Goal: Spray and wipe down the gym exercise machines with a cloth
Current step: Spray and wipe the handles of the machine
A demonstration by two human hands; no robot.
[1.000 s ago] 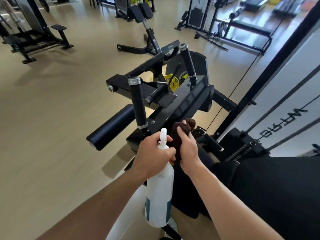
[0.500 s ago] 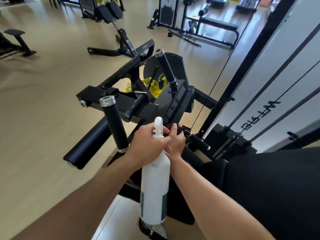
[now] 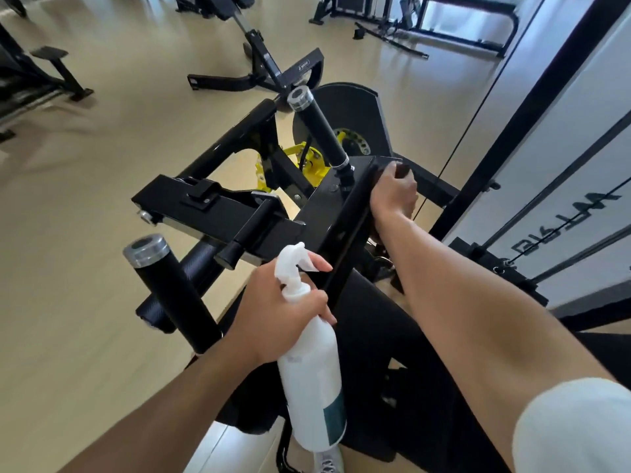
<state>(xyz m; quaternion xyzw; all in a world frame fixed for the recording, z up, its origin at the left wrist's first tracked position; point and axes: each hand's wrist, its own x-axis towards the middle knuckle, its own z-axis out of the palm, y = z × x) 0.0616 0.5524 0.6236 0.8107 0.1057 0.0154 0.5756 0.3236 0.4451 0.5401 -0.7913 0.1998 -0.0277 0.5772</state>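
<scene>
Since half a second ago my right hand (image 3: 392, 192) has left the spot beside the bottle and reached forward along the black frame plate (image 3: 345, 213) of the exercise machine (image 3: 211, 206), carrying the dark brown cloth (image 3: 403, 171) with it. That cloth now sits at the far end of the plate, bunched under my right fingers, which curl over it and press it onto the plate's edge; only a small corner shows past my knuckles. My left hand (image 3: 273, 315) grips the neck of the white spray bottle (image 3: 312, 380), fingers wrapped round it and the forefinger lying out by the trigger, the bottle hanging nozzle-up near the plate's near end. Just left of it stands the near black handle post (image 3: 174, 295) with its metal cap, and the far handle post (image 3: 319, 131) rises just left of my right hand. Beyond lie the tan floor (image 3: 85, 186) and other black machines.
</scene>
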